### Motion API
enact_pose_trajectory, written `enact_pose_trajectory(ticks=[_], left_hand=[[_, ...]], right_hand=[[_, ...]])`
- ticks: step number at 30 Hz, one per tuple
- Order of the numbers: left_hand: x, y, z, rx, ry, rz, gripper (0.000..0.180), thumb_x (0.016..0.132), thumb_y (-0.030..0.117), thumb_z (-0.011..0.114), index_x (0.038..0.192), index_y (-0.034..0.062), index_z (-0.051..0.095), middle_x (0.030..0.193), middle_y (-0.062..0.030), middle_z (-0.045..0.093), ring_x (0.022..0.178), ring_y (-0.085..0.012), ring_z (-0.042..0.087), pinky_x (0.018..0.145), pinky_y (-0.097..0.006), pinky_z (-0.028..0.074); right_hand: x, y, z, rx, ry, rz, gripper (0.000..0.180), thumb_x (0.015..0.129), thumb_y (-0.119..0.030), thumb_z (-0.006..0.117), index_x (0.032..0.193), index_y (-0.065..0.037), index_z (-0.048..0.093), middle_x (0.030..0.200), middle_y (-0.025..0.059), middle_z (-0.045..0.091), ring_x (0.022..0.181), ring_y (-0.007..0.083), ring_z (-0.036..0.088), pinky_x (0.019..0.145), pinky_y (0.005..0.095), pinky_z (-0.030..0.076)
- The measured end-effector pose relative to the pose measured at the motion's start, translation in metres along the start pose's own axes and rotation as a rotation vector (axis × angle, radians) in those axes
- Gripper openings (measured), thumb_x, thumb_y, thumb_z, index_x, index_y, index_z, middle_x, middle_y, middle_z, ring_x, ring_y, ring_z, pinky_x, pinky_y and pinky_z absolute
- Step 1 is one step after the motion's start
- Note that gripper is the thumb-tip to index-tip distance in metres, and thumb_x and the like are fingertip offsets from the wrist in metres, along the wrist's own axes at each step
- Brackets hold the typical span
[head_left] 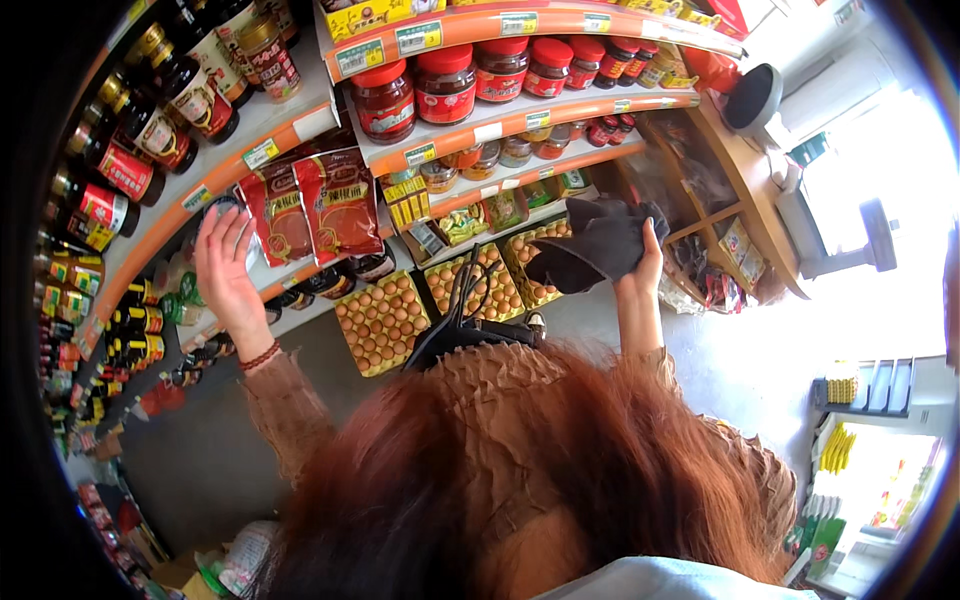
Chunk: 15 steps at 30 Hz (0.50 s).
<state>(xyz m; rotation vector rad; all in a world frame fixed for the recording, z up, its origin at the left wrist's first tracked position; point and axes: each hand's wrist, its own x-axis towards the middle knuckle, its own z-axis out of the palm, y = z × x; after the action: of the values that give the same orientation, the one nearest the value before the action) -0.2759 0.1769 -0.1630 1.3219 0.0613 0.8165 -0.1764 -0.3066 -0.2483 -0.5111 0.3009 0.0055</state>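
My left hand (232, 275) is raised palm up beside the shelf edge, fingers apart and holding nothing that I can see. Close to its fingertips hang two red plastic packets of seasoning (275, 222), one partly over the other. A round, dark-rimmed thing shows behind the fingers, too hidden to name. On the right, my right hand (645, 275) grips a dark grey folded cloth (590, 245), which droops to the left in front of the lower shelf. A black bag (440, 345) with thin straps hangs in front of my body.
Red-lidded jars (445, 85) line the shelf ahead, above smaller jars. Dark sauce bottles (150, 130) crowd the left shelves. Several egg trays (382, 322) sit low in front. A wooden counter (745, 190) stands at the right, with a screen on an arm (870, 235) beyond.
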Motion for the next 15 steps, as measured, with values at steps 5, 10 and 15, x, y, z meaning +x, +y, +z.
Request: enact_pose_trajectory(ticks=[5,10,15], left_hand=[[0.038,0.01,0.053,0.075,0.05,0.121,0.034,0.086,0.007,0.058,0.117,-0.0061,0.05,0.111,-0.0164,0.058,0.103,-0.0238,0.057,0.094,-0.035,0.044],[0.084,0.027,0.145,0.444,-0.021,0.442,0.046,0.081,0.012,0.067,0.121,-0.0014,0.047,0.119,-0.0151,0.053,0.111,-0.0224,0.052,0.095,-0.033,0.041],[0.188,-0.015,0.169,0.388,0.124,0.369,0.066,0.07,0.019,0.077,0.121,-0.0036,0.043,0.113,-0.0168,0.053,0.104,-0.021,0.053,0.089,-0.032,0.042]], right_hand=[[-0.021,-0.015,-0.031,0.034,-0.101,0.004,0.037,0.09,-0.029,0.047,0.116,-0.003,0.054,0.117,0.0152,0.057,0.103,0.0331,0.056,0.091,0.0481,0.044],[-0.035,-0.02,-0.054,0.054,0.062,-0.129,0.04,0.09,-0.033,0.051,0.115,-0.002,0.052,0.111,0.0154,0.058,0.101,0.0313,0.057,0.091,0.046,0.045],[-0.038,-0.008,-0.051,0.13,-0.01,-0.05,0.038,0.09,-0.032,0.052,0.116,-0.004,0.055,0.115,0.0147,0.058,0.105,0.032,0.056,0.095,0.0472,0.042]])
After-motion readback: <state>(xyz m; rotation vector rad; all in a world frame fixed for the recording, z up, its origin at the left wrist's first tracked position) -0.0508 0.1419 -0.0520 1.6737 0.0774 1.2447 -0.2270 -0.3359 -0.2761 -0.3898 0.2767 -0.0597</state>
